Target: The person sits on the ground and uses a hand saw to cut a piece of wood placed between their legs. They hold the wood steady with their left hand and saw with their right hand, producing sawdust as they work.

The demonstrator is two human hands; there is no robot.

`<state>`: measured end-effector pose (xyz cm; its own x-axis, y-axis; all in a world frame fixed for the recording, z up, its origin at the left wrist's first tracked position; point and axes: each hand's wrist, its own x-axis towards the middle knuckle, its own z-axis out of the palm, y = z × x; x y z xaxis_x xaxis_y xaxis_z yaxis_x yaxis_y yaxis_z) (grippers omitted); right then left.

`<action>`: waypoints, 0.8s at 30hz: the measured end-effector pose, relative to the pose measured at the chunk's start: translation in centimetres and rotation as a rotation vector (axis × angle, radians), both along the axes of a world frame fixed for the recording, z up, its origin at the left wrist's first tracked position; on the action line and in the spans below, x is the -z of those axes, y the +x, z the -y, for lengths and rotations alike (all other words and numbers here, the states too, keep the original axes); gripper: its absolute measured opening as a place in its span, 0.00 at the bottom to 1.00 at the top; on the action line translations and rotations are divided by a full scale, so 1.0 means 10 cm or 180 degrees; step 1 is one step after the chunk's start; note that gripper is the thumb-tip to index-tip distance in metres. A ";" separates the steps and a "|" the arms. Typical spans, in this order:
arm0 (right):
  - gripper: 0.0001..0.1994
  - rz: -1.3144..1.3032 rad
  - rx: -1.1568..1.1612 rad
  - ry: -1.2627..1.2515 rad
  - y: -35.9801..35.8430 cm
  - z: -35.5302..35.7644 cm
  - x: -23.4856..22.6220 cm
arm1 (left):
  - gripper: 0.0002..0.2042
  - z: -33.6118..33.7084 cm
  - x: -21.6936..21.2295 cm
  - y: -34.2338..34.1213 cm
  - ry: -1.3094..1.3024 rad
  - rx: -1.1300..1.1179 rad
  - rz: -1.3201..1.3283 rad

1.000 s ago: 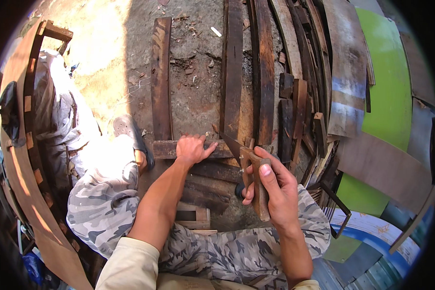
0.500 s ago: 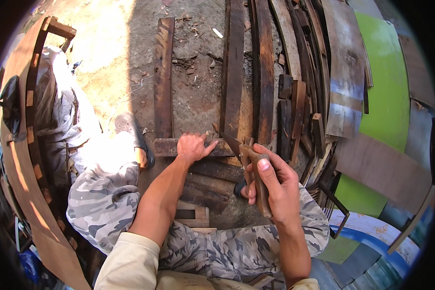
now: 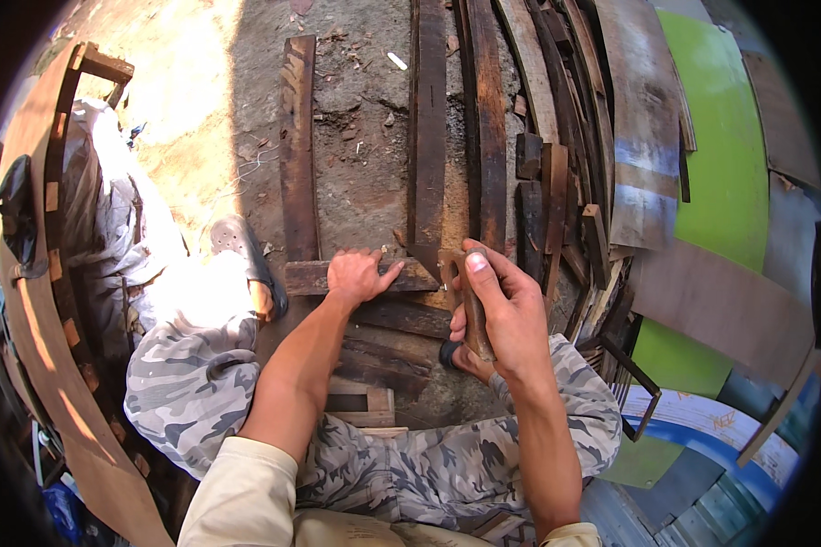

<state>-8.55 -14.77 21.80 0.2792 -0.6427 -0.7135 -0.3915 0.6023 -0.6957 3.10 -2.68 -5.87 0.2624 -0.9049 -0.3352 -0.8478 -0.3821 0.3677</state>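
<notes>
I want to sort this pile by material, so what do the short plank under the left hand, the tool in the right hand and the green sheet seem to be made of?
Short plank: weathered, unfinished dark wood with rough grain. Tool in the right hand: a brown handle, probably wood; its head is mostly hidden. Green sheet: likely painted board or laminate, flat and evenly coloured. The left hand rests on the plank.

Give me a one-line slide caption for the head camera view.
Left hand presses a short dark plank flat on the ground while right hand grips a wooden-handled tool beside it.

Grey camouflage trousers (image 3: 429, 465), dark brown planks (image 3: 426, 137), green board (image 3: 725, 164).
</notes>
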 end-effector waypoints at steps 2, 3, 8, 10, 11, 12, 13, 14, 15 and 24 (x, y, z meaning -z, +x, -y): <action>0.29 -0.0025 -0.0160 0.0027 0.00 -0.02 -0.18 | 0.28 0.00 -0.02 0.02 0.0027 -0.0015 0.0017; 0.28 0.0005 -0.0176 0.0049 -0.03 -0.04 -0.32 | 0.28 -0.01 -0.03 0.02 0.0044 -0.0023 0.0024; 0.27 0.0084 -0.0103 -0.0004 0.06 0.08 -0.27 | 0.29 -0.05 0.02 0.03 -0.0113 -0.0025 0.0005; 0.26 0.0071 0.0010 0.0105 0.06 0.13 -0.11 | 0.29 0.01 -0.01 -0.02 -0.0136 0.0007 -0.0034; 0.26 0.0057 0.0071 0.0128 0.06 0.14 -0.07 | 0.30 0.04 -0.06 -0.03 -0.0089 0.0025 -0.0047; 0.26 0.0062 0.0103 0.0160 0.07 0.15 -0.07 | 0.30 0.05 -0.10 -0.03 -0.0033 0.0015 -0.0040; 0.26 0.0000 -0.0054 0.0150 0.08 0.15 -0.15 | 0.30 0.03 -0.09 0.00 -0.0016 0.0001 -0.0017; 0.26 0.0084 -0.0076 0.0154 0.08 0.16 -0.32 | 0.30 0.01 -0.08 0.03 0.0000 -0.0011 0.0005; 0.26 0.0162 -0.0102 0.0155 0.05 0.18 -0.53 | 0.30 -0.02 -0.07 0.04 0.0014 -0.0027 0.0020; 0.27 0.1130 0.0239 -0.0532 -0.67 0.27 -0.97 | 0.32 0.01 -0.05 0.00 0.0154 -0.0066 -0.0120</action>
<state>-15.28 -17.44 31.54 0.4376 -0.7697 -0.4649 -0.0682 0.4871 -0.8707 3.05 -2.78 -5.36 0.2672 -0.8819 -0.3884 -0.8254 -0.4175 0.3799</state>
